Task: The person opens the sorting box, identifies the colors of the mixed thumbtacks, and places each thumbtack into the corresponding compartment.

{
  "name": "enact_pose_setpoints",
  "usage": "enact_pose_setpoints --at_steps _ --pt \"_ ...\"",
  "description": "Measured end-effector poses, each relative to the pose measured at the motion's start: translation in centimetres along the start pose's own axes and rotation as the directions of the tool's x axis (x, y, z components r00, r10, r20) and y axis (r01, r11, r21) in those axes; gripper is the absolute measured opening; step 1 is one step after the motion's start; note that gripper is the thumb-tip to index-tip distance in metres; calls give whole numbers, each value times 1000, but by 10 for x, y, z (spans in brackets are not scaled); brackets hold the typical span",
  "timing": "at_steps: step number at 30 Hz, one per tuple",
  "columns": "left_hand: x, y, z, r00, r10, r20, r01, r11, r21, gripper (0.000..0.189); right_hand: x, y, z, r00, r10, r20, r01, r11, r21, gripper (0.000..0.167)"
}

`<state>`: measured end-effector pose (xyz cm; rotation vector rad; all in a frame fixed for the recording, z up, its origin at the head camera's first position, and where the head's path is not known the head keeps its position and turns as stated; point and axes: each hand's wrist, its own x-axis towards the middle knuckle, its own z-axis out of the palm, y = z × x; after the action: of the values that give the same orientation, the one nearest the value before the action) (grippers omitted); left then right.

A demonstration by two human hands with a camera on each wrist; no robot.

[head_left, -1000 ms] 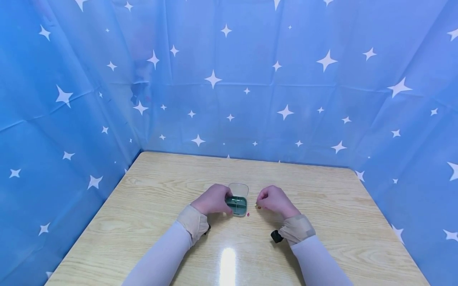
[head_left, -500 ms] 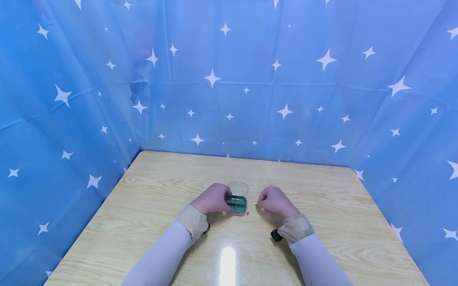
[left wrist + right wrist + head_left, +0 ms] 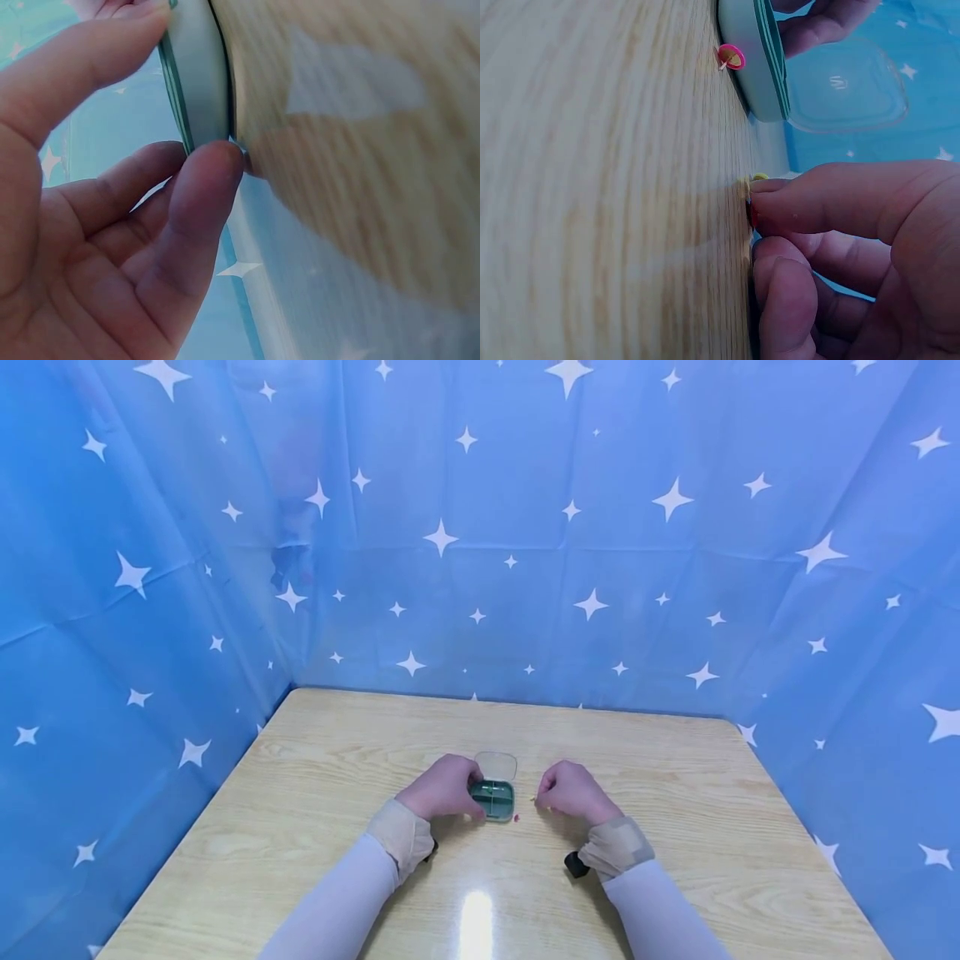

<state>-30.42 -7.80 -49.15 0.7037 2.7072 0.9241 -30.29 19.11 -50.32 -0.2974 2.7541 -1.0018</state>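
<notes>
A green pill case with divided compartments lies on the table, its clear lid folded open behind it. My left hand grips the case at its left side, thumb at the front and fingers at the back. To the right, my right hand is down at the tabletop, thumb and fingertips closing on a small red thumbtack, mostly hidden. Just beyond the thumb tip sits a yellow thumbtack. Beside the case's front right corner lies a pink thumbtack, its point and gold underside showing.
The wooden table spreads out around both hands. A blue curtain with white stars rises behind it and along both sides. Light glares off the tabletop near the front.
An orange-red bit beside the right fingertips one second ago is now covered by them. The left hand keeps its grip on the case. The head view has tilted slightly.
</notes>
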Motion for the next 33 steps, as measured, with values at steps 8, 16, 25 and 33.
enact_pose_setpoints --at_steps 8,16,25,33 --pt "-2 0 2 1000 8 -1 -8 1000 3 45 -3 1 2 1000 13 -1 -13 1000 12 23" --pt "-2 0 4 1000 18 -3 -18 1000 8 46 -4 1 1 1000 12 7 -12 1000 25 23" --pt "1 -1 4 999 28 -14 -28 999 35 45 -1 5 -1 999 29 15 -31 995 98 25" --pt "1 -1 3 1000 25 -15 -24 999 30 45 2 9 -2 999 25 -22 -21 986 167 20"
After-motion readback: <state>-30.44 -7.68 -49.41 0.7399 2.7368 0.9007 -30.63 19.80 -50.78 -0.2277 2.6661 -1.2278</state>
